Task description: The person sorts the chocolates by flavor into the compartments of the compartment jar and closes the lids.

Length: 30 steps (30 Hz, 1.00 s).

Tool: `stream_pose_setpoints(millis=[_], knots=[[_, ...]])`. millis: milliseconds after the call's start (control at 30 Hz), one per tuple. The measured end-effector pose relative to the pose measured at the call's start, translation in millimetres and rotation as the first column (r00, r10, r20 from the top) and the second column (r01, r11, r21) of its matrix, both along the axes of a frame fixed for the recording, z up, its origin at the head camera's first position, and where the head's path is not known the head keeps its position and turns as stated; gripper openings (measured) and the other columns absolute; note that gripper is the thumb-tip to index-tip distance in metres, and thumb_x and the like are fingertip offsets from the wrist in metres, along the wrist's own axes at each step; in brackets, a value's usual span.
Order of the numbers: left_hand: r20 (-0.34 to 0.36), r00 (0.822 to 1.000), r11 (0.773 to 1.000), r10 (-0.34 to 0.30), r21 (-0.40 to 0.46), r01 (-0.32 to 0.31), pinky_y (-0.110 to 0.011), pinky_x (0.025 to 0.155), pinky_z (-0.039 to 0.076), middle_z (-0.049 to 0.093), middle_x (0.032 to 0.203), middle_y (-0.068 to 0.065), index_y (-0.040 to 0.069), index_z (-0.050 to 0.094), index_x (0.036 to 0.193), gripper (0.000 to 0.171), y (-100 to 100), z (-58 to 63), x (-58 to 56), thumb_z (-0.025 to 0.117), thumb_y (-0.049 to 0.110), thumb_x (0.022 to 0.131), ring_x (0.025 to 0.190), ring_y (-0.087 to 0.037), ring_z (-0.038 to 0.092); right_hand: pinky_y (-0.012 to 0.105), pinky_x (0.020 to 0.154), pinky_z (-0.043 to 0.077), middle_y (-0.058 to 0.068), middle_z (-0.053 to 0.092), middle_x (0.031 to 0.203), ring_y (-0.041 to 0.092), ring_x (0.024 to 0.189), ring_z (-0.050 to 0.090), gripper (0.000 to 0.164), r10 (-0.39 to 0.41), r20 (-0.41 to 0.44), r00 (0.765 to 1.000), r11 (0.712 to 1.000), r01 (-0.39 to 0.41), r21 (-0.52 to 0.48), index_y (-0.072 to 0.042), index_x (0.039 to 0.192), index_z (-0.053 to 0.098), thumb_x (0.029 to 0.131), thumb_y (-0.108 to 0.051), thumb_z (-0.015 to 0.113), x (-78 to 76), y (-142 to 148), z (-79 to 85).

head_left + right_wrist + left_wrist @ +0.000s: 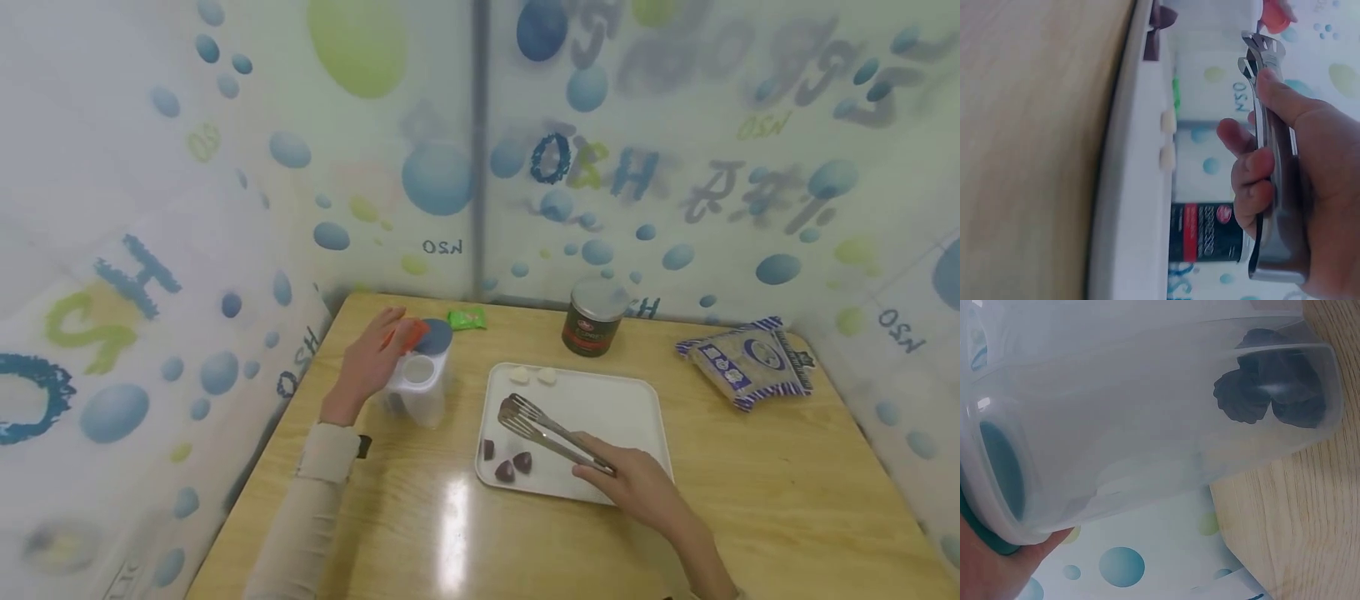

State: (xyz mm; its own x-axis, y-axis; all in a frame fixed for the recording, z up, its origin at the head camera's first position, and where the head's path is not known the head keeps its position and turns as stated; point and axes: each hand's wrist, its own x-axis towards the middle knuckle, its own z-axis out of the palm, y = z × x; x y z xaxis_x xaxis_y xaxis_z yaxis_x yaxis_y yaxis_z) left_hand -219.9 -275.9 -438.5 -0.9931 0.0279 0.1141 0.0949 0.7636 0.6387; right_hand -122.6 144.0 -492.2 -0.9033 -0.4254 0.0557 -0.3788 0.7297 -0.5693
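The wall covering (375, 150) with blue and green bubbles stands behind the wooden counter (390, 517); on this counter, near its middle, lies the white tray (600, 404); to the right of the tray rests the patterned bag (750, 360), and to the left stands upright the clear container (423, 404), well apart from the bag; behind the tray stands the dark espresso can (591, 325) with a pale top; the left hand (367, 362) is at the top of the container, and its fingers are bent over the rim, holding it beside an orange-red lid (408, 335); a blue lid (435, 336) is just beside it, and one round mouth in front is uncovered; the right hand (637, 483) holds the metal tongs (558, 433), its fingers curled around the two arms, while the tongs' ends are a little apart above the tray; the green packet (467, 318) lies on the counter behind the container; through the container's wall one sees dark pieces (1294, 390) at the bottom; on the tray, three purple pieces (505, 472) lie in the near left corner, and two whitish pieces (547, 376) lie side by side near the far edge.
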Motion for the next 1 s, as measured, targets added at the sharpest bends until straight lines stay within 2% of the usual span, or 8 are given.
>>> stream_pose_setpoints(millis=[200,333,433,533,733,1000], knots=[[0.010,1.000,1.000,-0.004,0.006,0.004,-0.067,0.118,0.017,0.028,0.165,-0.004,0.017,0.050,0.148,0.071,2,1.2,0.6,0.022,0.064,0.103,0.154,-0.027,0.020,0.022,0.061,0.039,-0.010,0.069,0.095,0.004,0.067,0.049,0.052,0.022,-0.061,0.998,0.999,-0.024,-0.036,-0.030,0.141,0.058,0.094,-0.051,0.063,-16.5,-40,16.7],[0.005,1.000,1.000,-0.011,-0.010,0.011,-0.068,0.117,0.018,0.029,0.165,-0.004,0.017,0.050,0.148,0.071,2,-0.4,-0.4,0.021,0.064,0.103,0.155,-0.027,0.020,0.022,0.059,0.038,-0.011,0.063,0.081,0.005,0.064,0.046,0.055,0.048,-0.078,0.996,0.999,-0.050,-0.020,-0.028,0.142,0.057,0.093,-0.052,0.063,-26.4,-67,27.1],[-0.002,1.000,1.000,-0.012,-0.014,0.012,-0.068,0.117,0.018,0.029,0.165,-0.006,0.016,0.050,0.148,0.072,0,-1.3,-0.2,0.021,0.064,0.103,0.155,-0.027,0.019,0.022,0.056,0.036,-0.012,0.057,0.073,0.005,0.061,0.044,0.056,0.070,-0.085,0.994,0.997,-0.071,-0.013,-0.028,0.143,0.056,0.094,-0.052,0.062,-32.0,-85,31.8],[-0.009,1.000,1.000,-0.010,-0.009,0.010,-0.067,0.117,0.018,0.030,0.164,-0.005,0.016,0.051,0.147,0.071,0,-1.6,0.7,0.022,0.063,0.103,0.155,-0.026,0.019,0.022,0.055,0.035,-0.013,0.058,0.073,0.005,0.061,0.043,0.055,0.091,-0.109,0.990,0.995,-0.094,-0.026,-0.026,0.144,0.055,0.095,-0.050,0.062,-35.8,-100,33.6],[-0.026,0.999,1.000,-0.020,-0.007,0.020,-0.066,0.117,0.020,0.033,0.163,-0.004,0.016,0.055,0.144,0.067,2,-3.1,1.4,0.023,0.061,0.105,0.155,-0.026,0.019,0.019,0.052,0.035,-0.014,0.053,0.067,0.001,0.057,0.040,0.055,0.106,-0.166,0.980,0.993,-0.113,-0.033,-0.021,0.143,0.056,0.096,-0.047,0.062,-41.1,-117,30.9],[-0.038,0.999,1.000,-0.016,0.002,0.016,-0.067,0.117,0.019,0.034,0.162,-0.006,0.017,0.056,0.142,0.067,1,-2.9,-0.8,0.024,0.062,0.104,0.155,-0.026,0.018,0.021,0.052,0.035,-0.014,0.049,0.066,0.003,0.057,0.041,0.059,0.091,-0.101,0.991,0.995,-0.093,-0.022,-0.022,0.146,0.053,0.095,-0.052,0.060,-46.4,-121,30.7]])
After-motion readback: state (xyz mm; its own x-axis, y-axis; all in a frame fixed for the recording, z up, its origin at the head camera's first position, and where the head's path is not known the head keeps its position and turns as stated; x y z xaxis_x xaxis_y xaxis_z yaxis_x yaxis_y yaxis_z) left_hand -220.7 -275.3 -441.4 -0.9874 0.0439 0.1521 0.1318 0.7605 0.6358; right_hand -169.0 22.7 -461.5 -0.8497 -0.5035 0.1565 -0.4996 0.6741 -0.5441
